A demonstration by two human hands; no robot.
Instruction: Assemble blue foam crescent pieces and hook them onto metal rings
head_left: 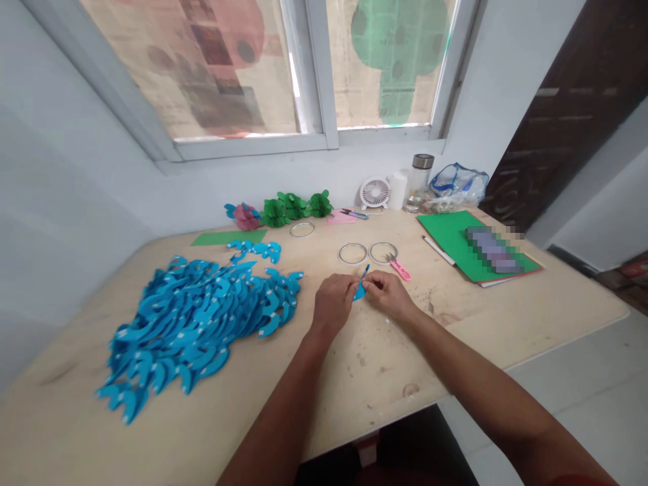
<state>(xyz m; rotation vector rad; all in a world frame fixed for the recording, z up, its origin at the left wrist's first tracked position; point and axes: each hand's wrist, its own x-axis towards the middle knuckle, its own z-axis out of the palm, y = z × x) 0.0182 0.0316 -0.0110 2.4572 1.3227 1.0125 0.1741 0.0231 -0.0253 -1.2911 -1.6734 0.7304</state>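
Observation:
My left hand (pixel 334 300) and my right hand (pixel 387 291) meet over the middle of the table, fingertips pinched on a small blue paper piece (pixel 359 292). Part of that piece is hidden behind my fingers. To the left lies a big heap of curved blue paper cutouts (pixel 202 317) with small white patches on them. Just beyond my hands are two silvery rings (pixel 353 254) and a pair of pink-handled thread snips (pixel 399 268), whose blades rest over the right ring.
Green paper flowers (pixel 293 208), a pink paper flower (pixel 246 216) and a green strip (pixel 229 237) lie along the wall. A white fan (pixel 375 194), glass bottle (pixel 418 182), plastic bag (pixel 458 185), pen (pixel 438 250) and green folder (pixel 450 236) stand or lie further right.

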